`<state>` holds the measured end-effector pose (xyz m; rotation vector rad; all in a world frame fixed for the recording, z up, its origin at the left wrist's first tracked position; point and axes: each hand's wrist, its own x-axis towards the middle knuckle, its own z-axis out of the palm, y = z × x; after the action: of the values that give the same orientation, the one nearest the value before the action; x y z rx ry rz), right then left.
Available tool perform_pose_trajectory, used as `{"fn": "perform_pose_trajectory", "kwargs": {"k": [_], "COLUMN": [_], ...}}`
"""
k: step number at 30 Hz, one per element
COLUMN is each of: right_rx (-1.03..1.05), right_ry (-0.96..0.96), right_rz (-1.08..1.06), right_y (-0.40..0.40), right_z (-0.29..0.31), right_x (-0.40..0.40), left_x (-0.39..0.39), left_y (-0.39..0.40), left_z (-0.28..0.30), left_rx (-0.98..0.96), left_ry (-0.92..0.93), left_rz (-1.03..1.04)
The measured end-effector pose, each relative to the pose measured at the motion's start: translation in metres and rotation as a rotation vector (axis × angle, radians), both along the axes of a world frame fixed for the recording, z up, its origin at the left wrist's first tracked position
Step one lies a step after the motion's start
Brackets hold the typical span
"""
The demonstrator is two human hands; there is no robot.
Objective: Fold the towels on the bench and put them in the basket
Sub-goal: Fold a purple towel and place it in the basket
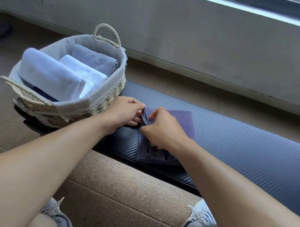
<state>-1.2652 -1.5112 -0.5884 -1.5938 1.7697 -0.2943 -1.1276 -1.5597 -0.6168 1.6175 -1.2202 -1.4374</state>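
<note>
A purple towel (170,123) lies on the counter (245,152), near its left end and against the near edge, just right of the basket (107,96). It is already folded down to a small stack, and its layered edges show at the left side and at the near corner.

The left hand (124,112) sits between basket and towel. Its grip is clamped on the towel's left edge at the far corner, which is lifted slightly off the counter. The right hand (162,128) rests on top of the towel, fingers curled round the same left edge further toward the near side, so its grip is also clamped on the cloth.

The basket stands on the left end of the counter. It holds two white towels (51,75) and a grey towel (95,60) side by side, packed fairly full.

The step in hand looks like the last fold or squaring-up of this towel. No other loose towel shows on the counter, so this is probably the final one. Next, both hands would need to keep the layers pinched together, lift the stack, carry it left over the rim, and find a gap among the towels without letting the fold open.
</note>
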Motion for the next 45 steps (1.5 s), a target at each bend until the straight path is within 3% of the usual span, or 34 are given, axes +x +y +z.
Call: {"fn": "perform_pose_trajectory", "kwargs": {"k": [6,11,14,18,21,24,26,29,31,39,45], "right_rx": [-0.046,-0.408,-0.449,-0.388,-0.402,-0.445,-0.448,-0.392,-0.363,-0.371,-0.306], "right_ry": [0.074,0.449,0.542,0.540,0.525,0.445,0.405,0.402,0.419,0.446,0.335], "right_rz": [0.073,0.178,0.248,0.271,0.288,0.248,0.226,0.244,0.273,0.309,0.310], "right_y": [0.005,0.016,0.016,0.014,0.013,0.007,0.004,0.002,0.004,0.005,0.000], "right_z": [0.004,0.010,0.000,-0.015,-0.024,-0.026,-0.027,-0.033,-0.039,-0.054,-0.051], "right_x": [0.000,-0.011,-0.021,-0.031,-0.038,-0.047,-0.054,-0.060,-0.062,-0.068,-0.071], "left_x": [-0.001,-0.003,-0.004,-0.003,-0.011,-0.030,-0.037,-0.036,-0.035,-0.032,-0.031], "left_y": [0.003,0.004,0.004,0.002,0.016,0.036,0.043,0.047,0.050,0.056,0.054], "left_z": [-0.001,-0.001,0.000,-0.006,-0.006,-0.002,-0.007,-0.020,-0.024,-0.032,-0.036], "left_rx": [-0.054,-0.097,-0.093,-0.129,-0.454,-0.673,-0.658,-0.542,-0.495,-0.490,-0.479], "left_ry": [-0.075,-0.116,-0.113,-0.202,-0.635,-0.601,-0.638,-0.899,-0.978,-0.968,-0.937], "left_rz": [-0.046,-0.041,-0.005,0.045,-0.059,-0.271,-0.414,-0.563,-0.612,-0.612,-0.624]}}
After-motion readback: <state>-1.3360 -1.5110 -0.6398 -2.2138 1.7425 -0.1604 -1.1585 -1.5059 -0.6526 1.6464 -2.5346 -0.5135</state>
